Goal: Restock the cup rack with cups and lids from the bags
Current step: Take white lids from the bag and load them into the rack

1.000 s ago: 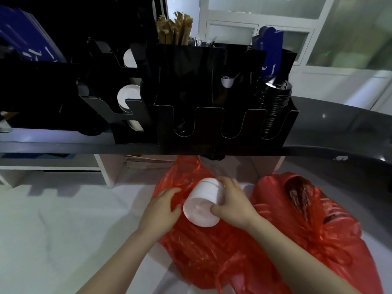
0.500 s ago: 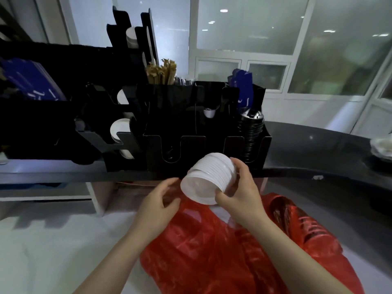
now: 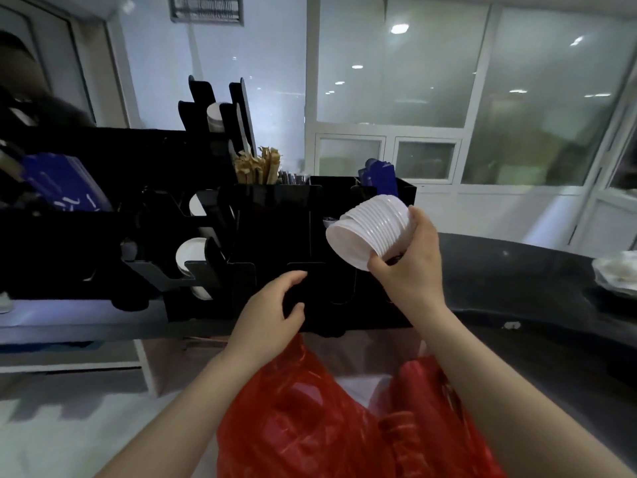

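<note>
Stacked lids (image 3: 372, 229), tilted, are gripped by the right hand (image 3: 405, 274) before the cup rack (image 3: 272, 222) at the tabletop's (image 3: 517, 270) near edge. The left hand (image 3: 269, 312) is loosely curled and empty, above the red bags (image 3: 310, 419).

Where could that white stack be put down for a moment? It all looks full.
The dark countertop is bare between the black rack and the white thing at far right. The pale surface left of the red bags is free. The rack is crowded with cups, sticks and blue packets.
</note>
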Action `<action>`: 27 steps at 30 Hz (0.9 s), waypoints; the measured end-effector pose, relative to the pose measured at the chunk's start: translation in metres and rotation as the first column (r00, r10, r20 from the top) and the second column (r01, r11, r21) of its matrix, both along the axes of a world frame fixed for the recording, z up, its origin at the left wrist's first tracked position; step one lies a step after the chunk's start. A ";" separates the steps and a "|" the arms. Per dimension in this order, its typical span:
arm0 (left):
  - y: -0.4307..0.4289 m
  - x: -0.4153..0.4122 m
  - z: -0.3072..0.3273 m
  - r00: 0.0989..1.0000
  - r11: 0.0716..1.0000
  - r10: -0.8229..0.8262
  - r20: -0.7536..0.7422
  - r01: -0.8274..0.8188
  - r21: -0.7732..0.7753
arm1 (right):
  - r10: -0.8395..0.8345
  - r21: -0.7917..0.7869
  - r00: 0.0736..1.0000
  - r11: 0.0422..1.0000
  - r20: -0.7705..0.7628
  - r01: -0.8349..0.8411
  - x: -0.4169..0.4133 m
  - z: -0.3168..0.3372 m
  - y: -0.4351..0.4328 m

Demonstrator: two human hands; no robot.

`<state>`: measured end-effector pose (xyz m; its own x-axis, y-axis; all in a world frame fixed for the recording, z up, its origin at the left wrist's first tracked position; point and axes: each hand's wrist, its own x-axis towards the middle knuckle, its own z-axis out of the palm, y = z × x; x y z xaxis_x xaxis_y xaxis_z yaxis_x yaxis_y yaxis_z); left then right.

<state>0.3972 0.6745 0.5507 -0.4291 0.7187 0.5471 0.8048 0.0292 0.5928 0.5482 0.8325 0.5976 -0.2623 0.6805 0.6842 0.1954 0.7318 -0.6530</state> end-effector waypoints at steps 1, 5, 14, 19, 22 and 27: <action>0.002 -0.001 0.004 0.999 1.000 0.013 -0.042 -0.014 -0.008 | 0.001 0.007 1.000 1.000 0.005 -0.001 -0.004 0.004 0.002; 0.005 -0.009 0.010 0.994 0.999 0.032 -0.106 -0.035 -0.028 | 0.017 0.020 1.000 1.000 -0.003 -0.016 -0.017 0.014 0.004; -0.037 -0.004 0.017 0.995 0.961 0.094 -0.046 -0.078 0.266 | 0.312 0.027 0.946 0.950 -0.088 -0.311 -0.044 0.004 -0.055; -0.054 0.000 0.028 0.986 0.956 -0.001 0.166 -0.048 0.289 | 0.472 0.000 0.875 0.880 -0.104 -0.475 -0.057 -0.004 -0.084; -0.068 -0.004 0.030 0.978 0.961 0.006 0.207 -0.063 0.269 | 0.572 -0.026 0.818 0.818 -0.060 -0.574 -0.067 -0.007 -0.095; -0.106 -0.018 0.026 0.970 0.958 0.068 0.235 -0.129 0.256 | 0.678 0.037 0.735 0.735 0.003 -0.678 -0.081 -0.012 -0.114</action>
<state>0.3797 0.5681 0.5766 -0.6225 0.5072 0.5960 0.6535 -0.0821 0.7524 0.4670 0.7180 0.5859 -0.6382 0.3018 0.7083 -0.3672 0.6893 -0.6245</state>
